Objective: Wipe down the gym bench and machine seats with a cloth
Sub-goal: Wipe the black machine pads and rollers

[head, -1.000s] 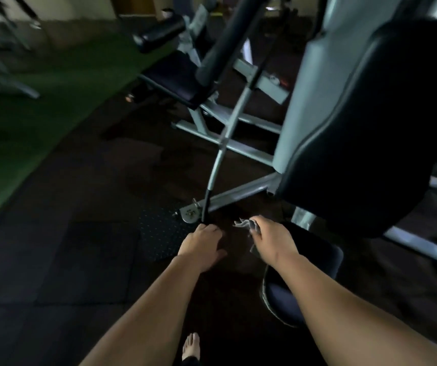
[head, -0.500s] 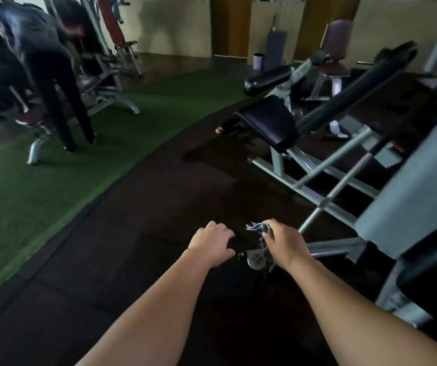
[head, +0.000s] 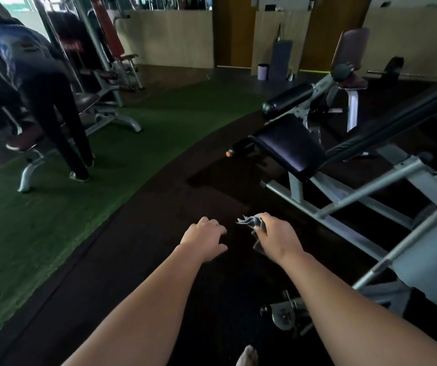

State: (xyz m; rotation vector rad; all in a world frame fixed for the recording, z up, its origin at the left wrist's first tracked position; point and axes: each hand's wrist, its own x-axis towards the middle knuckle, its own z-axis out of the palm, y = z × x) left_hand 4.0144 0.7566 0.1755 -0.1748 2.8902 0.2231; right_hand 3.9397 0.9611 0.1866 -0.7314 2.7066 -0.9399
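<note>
Crumpled grey cloth (head: 251,222) bunched in hand; black padded bench (head: 290,145) well apart

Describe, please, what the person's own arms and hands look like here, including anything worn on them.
Both forearms come up from the bottom of the head view, bare to as far as the picture shows: no sleeves, gloves, watch or wristband. The left hand and right hand show no rings that can be made out. The light is dim, so finer marks cannot be told.
</note>
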